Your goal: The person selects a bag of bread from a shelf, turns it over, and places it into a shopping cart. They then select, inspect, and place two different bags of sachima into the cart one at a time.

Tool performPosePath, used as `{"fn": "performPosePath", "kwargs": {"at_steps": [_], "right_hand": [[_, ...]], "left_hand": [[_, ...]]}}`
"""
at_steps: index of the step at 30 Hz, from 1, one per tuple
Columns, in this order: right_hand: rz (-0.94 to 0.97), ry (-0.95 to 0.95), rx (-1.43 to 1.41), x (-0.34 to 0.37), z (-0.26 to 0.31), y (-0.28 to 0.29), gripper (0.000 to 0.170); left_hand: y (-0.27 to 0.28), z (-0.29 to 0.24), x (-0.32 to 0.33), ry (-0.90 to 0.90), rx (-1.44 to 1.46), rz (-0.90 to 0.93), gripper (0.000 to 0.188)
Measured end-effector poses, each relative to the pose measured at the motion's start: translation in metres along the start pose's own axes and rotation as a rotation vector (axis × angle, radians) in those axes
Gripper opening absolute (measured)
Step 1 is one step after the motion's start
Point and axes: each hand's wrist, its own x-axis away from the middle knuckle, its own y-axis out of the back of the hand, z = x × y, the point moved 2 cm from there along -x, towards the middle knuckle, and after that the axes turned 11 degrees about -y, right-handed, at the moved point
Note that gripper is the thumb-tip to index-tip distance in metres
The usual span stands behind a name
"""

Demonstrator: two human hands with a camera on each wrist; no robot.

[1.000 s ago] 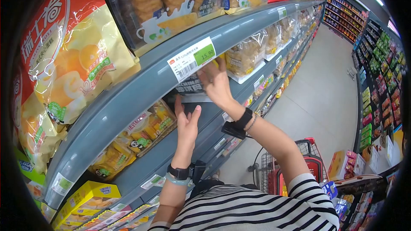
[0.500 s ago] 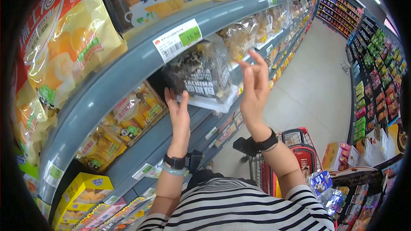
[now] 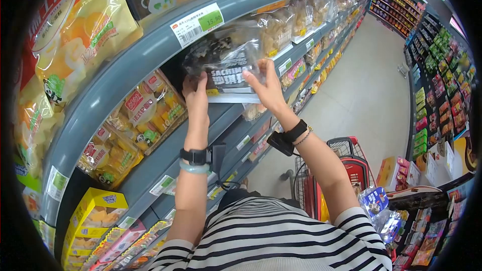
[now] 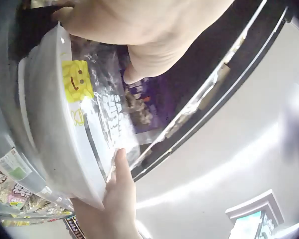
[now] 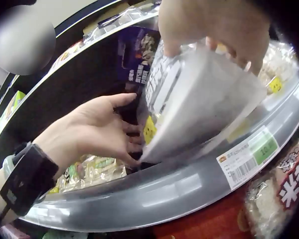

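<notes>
Between my hands is a clear bag of sachima (image 3: 228, 65), with dark pieces inside, white lettering and a white bottom. It tilts at the shelf opening, below the price label. My right hand (image 3: 269, 89) grips its right end, thumb on the printed front. At the opposite end, my left hand (image 3: 197, 98) holds the lower corner, its thumb toward the front. The left wrist view shows a yellow smiley sticker (image 4: 78, 81) near the bag's white base (image 4: 55, 114). Behind it in the right wrist view, a purple packet (image 5: 137, 59) stands inside the dark shelf.
A curved grey shelf edge (image 3: 135, 55) with a price label (image 3: 197, 24) runs above the bag. Yellow bread packs (image 3: 145, 113) sit to the left, other clear bags (image 3: 276, 27) to the right. A red shopping cart (image 3: 356, 173) stands behind my right arm.
The sachima bag has come out from under the shelf edge. My right hand left it, swung to the right, and now grips its right end. My left hand has stayed by its left corner.
</notes>
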Motion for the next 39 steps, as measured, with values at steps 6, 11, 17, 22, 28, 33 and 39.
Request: {"fn": "performPosePath", "kwargs": {"at_steps": [6, 11, 17, 22, 28, 33, 39], "right_hand": [[0.103, -0.324, -0.323, 0.015, 0.0, 0.028, 0.046], [0.118, -0.429, -0.385, 0.057, 0.016, 0.046, 0.037], [0.074, -0.64, -0.512, 0.101, 0.015, 0.082, 0.033], [-0.019, -0.68, -0.558, 0.148, 0.014, 0.111, 0.033], [-0.099, -0.582, -0.44, 0.18, 0.03, 0.137, 0.032], [-0.132, -0.562, -0.462, 0.206, 0.028, 0.155, 0.042], [-0.125, -0.523, -0.404, 0.224, 0.041, 0.17, 0.045]], "left_hand": [[0.014, -0.035, 0.042, -0.281, -0.204, 0.112, 0.055], [0.031, -0.054, 0.071, -0.308, -0.239, 0.131, 0.031], [0.027, -0.077, 0.085, -0.304, -0.155, 0.301, 0.016], [0.009, -0.07, 0.114, -0.098, 0.255, 0.507, 0.02], [-0.001, -0.051, 0.138, 0.102, 0.265, 0.556, 0.019], [-0.015, -0.051, 0.15, 0.153, 0.356, 0.547, 0.016], [-0.025, -0.057, 0.167, 0.21, 0.463, 0.521, 0.015]]}}
